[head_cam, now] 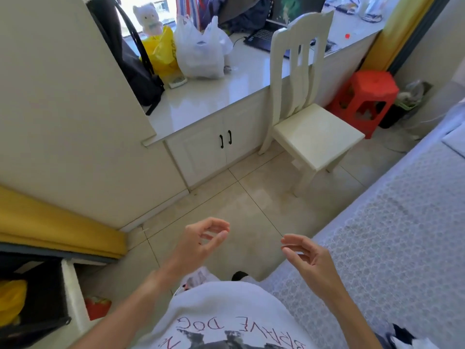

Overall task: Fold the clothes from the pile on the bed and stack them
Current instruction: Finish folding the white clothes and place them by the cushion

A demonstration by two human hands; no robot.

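Clothes from the pile are not in sight; only the bed (392,222), under a pale patterned cover, runs along the right. Both hands hover over the tiled floor (251,197) beside it. Left hand (201,241) has loosely curled fingers, its grip holding nothing. Right hand (305,255) is relaxed and half open, also holding nothing, just beside the bed's edge.

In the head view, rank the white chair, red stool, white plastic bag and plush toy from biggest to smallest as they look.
1. white chair
2. red stool and white plastic bag: look alike, unranked
3. plush toy
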